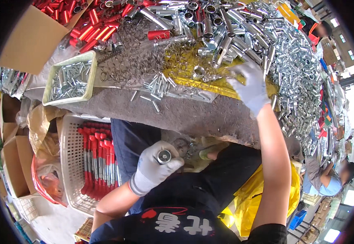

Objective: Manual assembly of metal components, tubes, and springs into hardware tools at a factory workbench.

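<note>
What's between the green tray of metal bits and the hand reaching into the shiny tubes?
In the head view, between green tray and right hand lie loose wire springs and small metal pins.

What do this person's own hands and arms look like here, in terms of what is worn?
Both hands wear light grey knit work gloves with ribbed cuffs that end at the wrist: the left hand and the right hand. Above the cuffs both forearms are bare, with no sleeves, watch or bands showing. The glove fabric looks plain, with no markings that can be made out.
</note>
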`<state>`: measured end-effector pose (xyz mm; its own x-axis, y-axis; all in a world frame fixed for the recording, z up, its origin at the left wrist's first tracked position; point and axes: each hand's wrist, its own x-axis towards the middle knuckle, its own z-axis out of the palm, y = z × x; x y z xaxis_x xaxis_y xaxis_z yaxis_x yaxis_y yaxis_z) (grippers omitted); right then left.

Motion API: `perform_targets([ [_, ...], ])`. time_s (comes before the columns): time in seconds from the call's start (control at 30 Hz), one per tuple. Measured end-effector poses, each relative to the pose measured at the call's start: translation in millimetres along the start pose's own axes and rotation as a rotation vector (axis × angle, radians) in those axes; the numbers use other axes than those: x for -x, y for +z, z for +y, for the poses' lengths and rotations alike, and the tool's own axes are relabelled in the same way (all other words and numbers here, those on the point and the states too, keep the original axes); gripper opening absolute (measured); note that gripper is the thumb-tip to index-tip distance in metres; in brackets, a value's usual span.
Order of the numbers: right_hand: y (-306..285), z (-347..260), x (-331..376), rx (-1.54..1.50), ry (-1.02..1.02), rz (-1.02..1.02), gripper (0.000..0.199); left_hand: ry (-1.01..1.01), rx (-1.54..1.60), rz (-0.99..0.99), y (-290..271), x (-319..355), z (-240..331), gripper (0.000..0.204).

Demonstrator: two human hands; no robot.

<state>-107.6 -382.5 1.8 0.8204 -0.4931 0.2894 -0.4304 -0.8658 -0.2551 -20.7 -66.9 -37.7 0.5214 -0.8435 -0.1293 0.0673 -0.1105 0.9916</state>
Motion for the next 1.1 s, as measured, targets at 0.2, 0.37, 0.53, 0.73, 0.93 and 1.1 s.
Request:
perform_targets([
  [0.2, -29, 0, 21, -0.4, 0.25, 0.106, 0.029, -0.102, 0.52, -0.064, 10, -2, -25, 0.034],
  [0.37, -51, -60, 121, -0.726, 0.206, -0.199, 0.02, -0.006, 1.26, 0.093, 2, -25, 10, 0.045],
  [0.53, -16, -90, 197, -0.97, 0.214, -0.435, 0.024, -0.037, 1.492, 0.058, 12, -24, 18, 0.034],
  [0.73, -10, -102, 194, -1.133, 0.377, -0.31, 0.026, -0.202, 1.481, 0.008, 73, 0, 2, 0.04],
  [0.93, -30, -76, 175, -0.491, 0.239, -0.255, 0.026, -0.182, -0.289, -0.648, 32, 1, 22, 0.043],
  [1.1, -15, -87, 117, -0.327, 0.101, -0.635, 0.043, -0.038, -0.181, -0.643, 55, 34, -52, 0.029],
])
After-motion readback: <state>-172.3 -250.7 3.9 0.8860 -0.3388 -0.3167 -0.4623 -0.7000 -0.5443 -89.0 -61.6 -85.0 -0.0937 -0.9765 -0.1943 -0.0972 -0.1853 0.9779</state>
